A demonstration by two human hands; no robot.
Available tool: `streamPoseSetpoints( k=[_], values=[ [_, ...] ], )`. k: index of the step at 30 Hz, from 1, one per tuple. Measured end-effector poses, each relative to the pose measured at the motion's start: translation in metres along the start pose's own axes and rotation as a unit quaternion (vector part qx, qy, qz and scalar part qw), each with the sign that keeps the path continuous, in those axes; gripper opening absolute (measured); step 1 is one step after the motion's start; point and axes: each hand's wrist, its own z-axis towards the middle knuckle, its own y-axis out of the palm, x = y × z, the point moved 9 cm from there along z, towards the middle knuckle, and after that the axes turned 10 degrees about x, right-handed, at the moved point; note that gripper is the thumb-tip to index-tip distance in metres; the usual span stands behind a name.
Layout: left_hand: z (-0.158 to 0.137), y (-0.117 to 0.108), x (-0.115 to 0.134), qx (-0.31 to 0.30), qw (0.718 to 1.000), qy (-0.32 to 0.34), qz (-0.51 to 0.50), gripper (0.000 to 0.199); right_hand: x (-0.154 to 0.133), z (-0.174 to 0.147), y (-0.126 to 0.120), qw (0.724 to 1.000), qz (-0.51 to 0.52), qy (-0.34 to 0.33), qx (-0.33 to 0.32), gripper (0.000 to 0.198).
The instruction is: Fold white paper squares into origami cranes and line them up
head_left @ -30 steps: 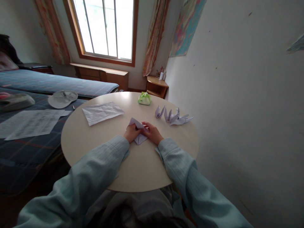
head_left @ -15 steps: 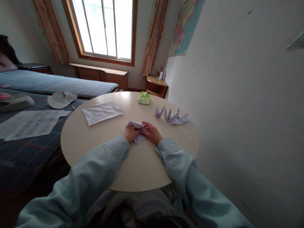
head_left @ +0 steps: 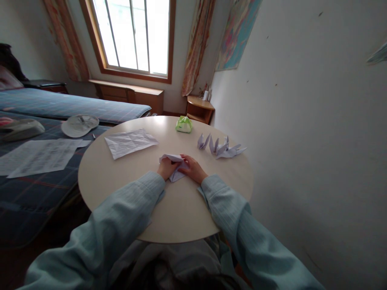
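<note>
tabletop (head_left: 181, 213), both hands (head_left: 166, 168) (head_left: 195, 170) holding folded paper (head_left: 177, 175), corner (head_left: 173, 179) toward wearer (head_left: 193, 257), long axis unclear

Brown wood-framed window (head_left: 136, 36) at upper left of centre, panes blown out white. Orange floral fabric curtains (head_left: 198, 44) hang either side. Low brown wooden cabinet (head_left: 148, 94) below; small curved-top wooden corner stand (head_left: 199, 103) right of it. White wall with dark marks (head_left: 317, 141) fills the right; multicoloured poster (head_left: 240, 36) at its top. Blue plaid mattresses (head_left: 78, 105) at left. Round cream desk (head_left: 181, 217), centre. Lower left dark.
</note>
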Motion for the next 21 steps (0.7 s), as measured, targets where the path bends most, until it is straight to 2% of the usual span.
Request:
streamPoseSetpoints(
  k=[9,15,21],
  values=[
    [-0.001,-0.001,0.004,0.023,0.998,0.044,0.038,0.02,-0.003,0.0,-0.002,1.0,-0.008,0.003,0.007,0.054],
    [0.0,0.001,0.005,0.007,0.996,0.064,0.069,0.019,-0.013,0.0,-0.007,0.999,-0.034,-0.013,-0.003,0.049],
    [0.001,0.0,0.009,-0.001,0.994,0.069,0.086,0.022,-0.008,0.0,-0.01,0.998,-0.053,0.029,-0.003,0.036]
  ],
)
